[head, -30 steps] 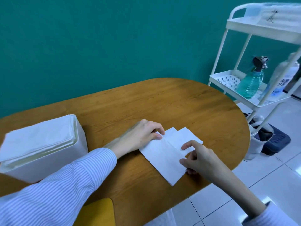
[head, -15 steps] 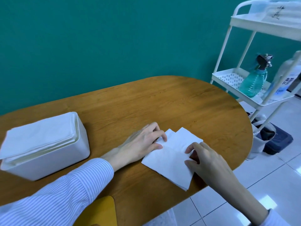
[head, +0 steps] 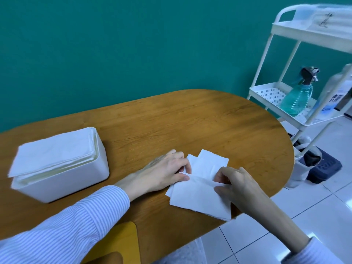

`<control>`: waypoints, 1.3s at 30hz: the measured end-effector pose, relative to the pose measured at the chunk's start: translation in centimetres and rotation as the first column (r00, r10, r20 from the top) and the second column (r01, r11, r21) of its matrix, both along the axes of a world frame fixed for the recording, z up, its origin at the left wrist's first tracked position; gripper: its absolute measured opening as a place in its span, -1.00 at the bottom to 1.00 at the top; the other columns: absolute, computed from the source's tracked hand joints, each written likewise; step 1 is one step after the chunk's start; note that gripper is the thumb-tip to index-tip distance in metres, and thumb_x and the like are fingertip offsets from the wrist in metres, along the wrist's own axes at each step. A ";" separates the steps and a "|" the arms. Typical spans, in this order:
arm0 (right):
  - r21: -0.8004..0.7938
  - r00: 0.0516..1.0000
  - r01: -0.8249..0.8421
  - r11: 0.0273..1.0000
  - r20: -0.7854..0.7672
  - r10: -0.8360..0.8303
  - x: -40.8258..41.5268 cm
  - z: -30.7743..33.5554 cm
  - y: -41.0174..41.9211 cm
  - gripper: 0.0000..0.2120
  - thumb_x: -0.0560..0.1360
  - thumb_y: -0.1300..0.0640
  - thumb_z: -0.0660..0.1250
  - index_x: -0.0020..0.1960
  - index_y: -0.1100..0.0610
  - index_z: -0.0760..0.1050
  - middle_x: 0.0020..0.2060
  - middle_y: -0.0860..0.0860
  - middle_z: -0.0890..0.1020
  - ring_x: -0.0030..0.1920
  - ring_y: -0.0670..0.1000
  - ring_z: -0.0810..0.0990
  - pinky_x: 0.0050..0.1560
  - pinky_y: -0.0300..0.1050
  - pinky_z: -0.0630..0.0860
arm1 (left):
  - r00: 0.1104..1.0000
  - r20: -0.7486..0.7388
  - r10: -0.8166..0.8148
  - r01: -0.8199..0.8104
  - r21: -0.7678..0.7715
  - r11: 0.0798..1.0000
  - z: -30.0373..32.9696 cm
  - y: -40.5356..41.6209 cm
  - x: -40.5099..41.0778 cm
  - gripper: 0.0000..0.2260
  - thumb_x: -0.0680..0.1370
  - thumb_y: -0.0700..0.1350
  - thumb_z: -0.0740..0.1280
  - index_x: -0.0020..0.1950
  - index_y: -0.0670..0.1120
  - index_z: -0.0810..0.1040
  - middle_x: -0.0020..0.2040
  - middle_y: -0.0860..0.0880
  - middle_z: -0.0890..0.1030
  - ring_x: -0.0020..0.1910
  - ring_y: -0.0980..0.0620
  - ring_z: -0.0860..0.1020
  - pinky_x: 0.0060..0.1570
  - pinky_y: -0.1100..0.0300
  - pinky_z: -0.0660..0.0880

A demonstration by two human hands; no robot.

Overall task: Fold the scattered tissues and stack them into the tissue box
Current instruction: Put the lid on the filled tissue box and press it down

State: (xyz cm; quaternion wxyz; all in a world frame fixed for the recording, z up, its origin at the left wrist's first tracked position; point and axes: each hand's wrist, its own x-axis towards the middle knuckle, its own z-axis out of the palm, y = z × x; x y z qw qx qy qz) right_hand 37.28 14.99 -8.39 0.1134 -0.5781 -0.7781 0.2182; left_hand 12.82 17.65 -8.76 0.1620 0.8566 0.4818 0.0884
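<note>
White tissues [head: 198,195], white box [head: 62,180] — brown wood-grain table [head: 190,121], teal wall [head: 114,44].

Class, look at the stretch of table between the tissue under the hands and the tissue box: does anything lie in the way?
Nothing visible does. The tissue lies near the table's front edge, the box to its left, with bare wood between. Only the left hand and its forearm lie on that side. The box is open-topped, already heaped with tissues.

The tissue box [head: 62,180] sits on the left part of the table [head: 190,119], with a stack of tissues [head: 53,151] in it. More tissues [head: 200,195] lie near the front edge, to the right of the box. A cart [head: 270,92] stands right of the table, with a spray bottle [head: 298,96] on its middle shelf.
</note>
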 end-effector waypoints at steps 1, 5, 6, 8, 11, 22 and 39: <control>-0.025 1.000 0.005 1.000 -0.027 -0.006 0.0 0.2 0.0 -0.90 0.46 0.11 0.34 -0.18 -0.01 0.43 -0.24 -0.09 0.53 -0.12 -0.02 0.45 -0.25 -0.15 0.38 | 1.000 0.017 0.003 -0.003 0.004 1.000 0.1 -0.1 0.0 -0.91 0.61 0.10 0.32 0.05 0.13 0.54 -0.08 0.15 0.44 -0.02 0.19 0.34 -0.01 0.10 0.46; -0.126 0.987 -0.032 0.991 -0.157 0.012 0.8 1.7 0.3 -0.89 0.52 0.10 0.37 -0.11 -0.08 0.46 -0.23 -0.06 0.57 -0.20 -0.04 0.51 -0.26 -0.15 0.39 | 0.985 0.154 0.074 -0.071 -0.030 0.997 0.8 -1.0 -0.1 -0.93 0.61 0.05 0.33 -0.01 0.10 0.57 -0.10 0.15 0.54 0.00 0.18 0.45 0.01 0.11 0.46; -0.131 0.983 -0.052 0.990 -0.183 0.027 1.1 2.2 0.5 -0.88 0.52 0.10 0.37 -0.09 -0.10 0.48 -0.23 -0.06 0.58 -0.21 -0.05 0.52 -0.26 -0.17 0.40 | 0.975 0.198 0.100 -0.093 -0.043 0.995 1.1 -1.3 -0.2 -0.93 0.61 0.04 0.34 -0.01 0.09 0.59 -0.12 0.13 0.56 -0.03 0.17 0.48 -0.02 0.11 0.46; -0.117 0.973 -0.080 0.990 -0.227 0.052 1.3 3.4 0.9 -0.87 0.53 0.11 0.38 -0.05 -0.12 0.50 -0.24 -0.07 0.58 -0.25 -0.10 0.51 -0.29 -0.24 0.39 | 0.952 0.273 0.135 -0.129 -0.042 0.991 1.9 -2.2 -0.6 -0.94 0.60 0.02 0.36 -0.03 0.08 0.61 -0.16 0.12 0.58 -0.08 0.14 0.52 -0.09 0.17 0.46; -0.076 0.951 -0.145 0.987 -0.286 0.117 0.3 5.7 1.4 -0.83 0.51 0.15 0.43 -0.04 -0.11 0.53 -0.26 -0.06 0.61 -0.34 -0.16 0.46 -0.32 -0.27 0.39 | 0.928 0.332 0.169 -0.188 0.025 0.982 4.0 -3.7 -2.0 -0.94 0.60 -0.02 0.38 -0.04 0.06 0.63 -0.19 0.15 0.58 -0.09 0.15 0.53 -0.15 0.35 0.37; 0.170 0.693 -0.412 0.895 -0.580 0.429 -16.8 13.1 4.9 -0.83 0.48 0.23 0.46 0.03 0.05 0.58 -0.38 -0.03 0.57 -0.35 -0.10 0.49 -0.29 -0.25 0.44 | 0.651 0.553 0.520 -0.694 0.156 0.703 11.8 -10.8 -15.1 -0.90 0.64 -0.09 0.30 0.01 0.07 0.59 -0.07 0.14 0.60 -0.17 0.16 0.56 -0.24 0.21 0.51; 0.244 0.777 -0.358 0.901 -0.458 0.433 -31.6 7.3 6.5 -0.79 0.49 0.22 0.42 0.08 0.00 0.56 -0.13 -0.02 0.61 -0.18 -0.09 0.54 -0.08 -0.22 0.48 | 0.520 0.445 0.729 -0.853 0.220 0.474 7.6 -9.5 -26.5 -0.86 0.61 -0.18 0.35 0.11 0.00 0.63 -0.03 0.07 0.60 -0.04 0.14 0.53 0.10 0.04 0.52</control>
